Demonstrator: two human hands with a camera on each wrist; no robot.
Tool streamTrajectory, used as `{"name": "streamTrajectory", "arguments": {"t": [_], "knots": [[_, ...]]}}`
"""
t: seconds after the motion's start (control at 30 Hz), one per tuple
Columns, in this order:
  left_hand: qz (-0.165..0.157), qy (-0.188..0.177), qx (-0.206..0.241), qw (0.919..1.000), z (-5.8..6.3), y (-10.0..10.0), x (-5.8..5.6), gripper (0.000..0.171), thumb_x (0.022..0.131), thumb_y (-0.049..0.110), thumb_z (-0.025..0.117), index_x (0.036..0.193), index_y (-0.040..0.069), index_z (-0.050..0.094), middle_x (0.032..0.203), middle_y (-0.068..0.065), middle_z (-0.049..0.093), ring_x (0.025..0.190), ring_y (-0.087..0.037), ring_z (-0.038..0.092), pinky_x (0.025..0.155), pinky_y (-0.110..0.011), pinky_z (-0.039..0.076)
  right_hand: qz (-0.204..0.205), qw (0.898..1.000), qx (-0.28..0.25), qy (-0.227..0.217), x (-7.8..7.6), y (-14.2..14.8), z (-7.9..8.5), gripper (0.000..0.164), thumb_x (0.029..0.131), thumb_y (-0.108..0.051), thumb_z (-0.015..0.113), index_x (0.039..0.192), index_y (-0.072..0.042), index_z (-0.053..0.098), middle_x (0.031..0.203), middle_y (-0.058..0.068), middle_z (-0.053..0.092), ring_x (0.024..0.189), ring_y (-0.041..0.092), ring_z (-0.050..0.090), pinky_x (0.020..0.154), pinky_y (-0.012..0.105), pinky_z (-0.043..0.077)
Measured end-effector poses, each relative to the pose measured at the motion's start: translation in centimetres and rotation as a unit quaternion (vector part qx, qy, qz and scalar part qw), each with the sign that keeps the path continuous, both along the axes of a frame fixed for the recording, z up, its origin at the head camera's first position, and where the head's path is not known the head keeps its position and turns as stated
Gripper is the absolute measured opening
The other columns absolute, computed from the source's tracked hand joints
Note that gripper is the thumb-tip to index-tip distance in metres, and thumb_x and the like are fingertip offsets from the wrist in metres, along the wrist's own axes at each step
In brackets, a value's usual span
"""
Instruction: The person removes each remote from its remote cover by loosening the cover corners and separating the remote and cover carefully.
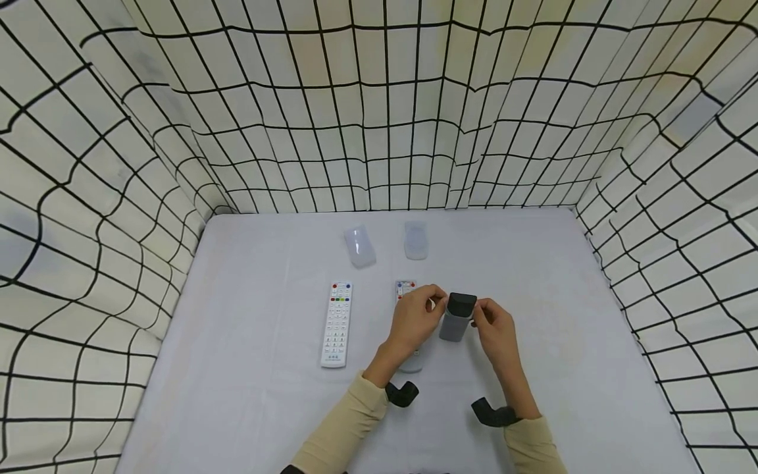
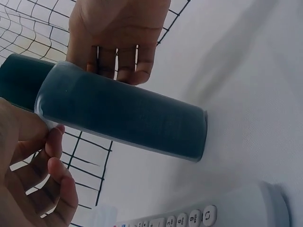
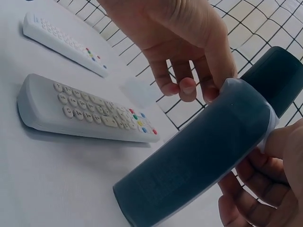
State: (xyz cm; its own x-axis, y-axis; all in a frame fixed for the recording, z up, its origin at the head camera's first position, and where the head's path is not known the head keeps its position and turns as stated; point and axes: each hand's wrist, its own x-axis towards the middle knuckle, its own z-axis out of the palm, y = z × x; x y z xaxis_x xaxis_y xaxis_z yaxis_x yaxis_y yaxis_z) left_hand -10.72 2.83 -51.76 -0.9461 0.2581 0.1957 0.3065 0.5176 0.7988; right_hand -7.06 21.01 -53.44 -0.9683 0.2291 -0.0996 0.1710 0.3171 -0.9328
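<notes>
A smooth black slab-like object [image 1: 462, 303], its kind not shown, stands partly inside a translucent cover [image 1: 454, 328]. Its dark end [image 2: 21, 80] sticks out past the cover's rim. At the rim's left side my left hand [image 1: 416, 319] pinches the cover between thumb and forefinger. Across from it, my right hand [image 1: 496, 330] pinches the right side of the same rim. In the right wrist view, the cover [image 3: 203, 151] slants with its closed end toward the table. Partly hidden behind my left hand lies a white remote control [image 1: 406, 287].
A second white remote control [image 1: 337, 324] lies further left, buttons up. Two other translucent covers [image 1: 359, 246] lie toward the back of the white table [image 1: 249, 368]. White walls with a black grid [image 1: 379, 131] enclose the table's back and sides.
</notes>
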Motion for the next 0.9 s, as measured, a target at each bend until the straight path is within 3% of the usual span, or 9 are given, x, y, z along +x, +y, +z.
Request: {"name": "streamTrajectory", "arguments": {"t": [0.27,0.6,0.9], "knots": [[-0.011,0.05,-0.06,0.9969,-0.3,0.2,-0.1,0.007,0.099,0.019,0.071,0.098,0.017,0.078,0.088,0.004,0.076,0.065,-0.004,0.053,0.057,-0.016,0.039,-0.007,0.997,0.078,0.017,0.3,0.4,-0.3,0.017,0.106,-0.014,0.059,0.105,-0.002,0.071,0.093,0.018,0.072,0.074,0.014,0.058,0.06,0.023,0.046],[-0.043,0.044,-0.126,0.9902,-0.2,-0.1,-0.2,0.008,0.098,0.019,0.07,0.094,0.02,0.077,0.086,0.008,0.074,0.07,-0.004,0.057,0.06,-0.017,0.043,0.005,0.986,0.161,0.033,1.0,0.5,-0.6,0.014,0.103,-0.011,0.063,0.103,-0.004,0.074,0.099,0.015,0.078,0.086,0.024,0.068,0.072,0.024,0.051],[-0.074,0.068,-0.189,0.9769,0.4,-0.4,-0.3,0.009,0.098,0.022,0.072,0.091,0.02,0.076,0.076,0.009,0.066,0.069,-0.005,0.053,0.057,-0.017,0.038,0.037,0.976,0.209,0.044,1.2,0.9,-0.4,0.009,0.1,-0.01,0.068,0.099,-0.003,0.074,0.095,0.012,0.077,0.091,0.027,0.07,0.083,0.038,0.055]]}}
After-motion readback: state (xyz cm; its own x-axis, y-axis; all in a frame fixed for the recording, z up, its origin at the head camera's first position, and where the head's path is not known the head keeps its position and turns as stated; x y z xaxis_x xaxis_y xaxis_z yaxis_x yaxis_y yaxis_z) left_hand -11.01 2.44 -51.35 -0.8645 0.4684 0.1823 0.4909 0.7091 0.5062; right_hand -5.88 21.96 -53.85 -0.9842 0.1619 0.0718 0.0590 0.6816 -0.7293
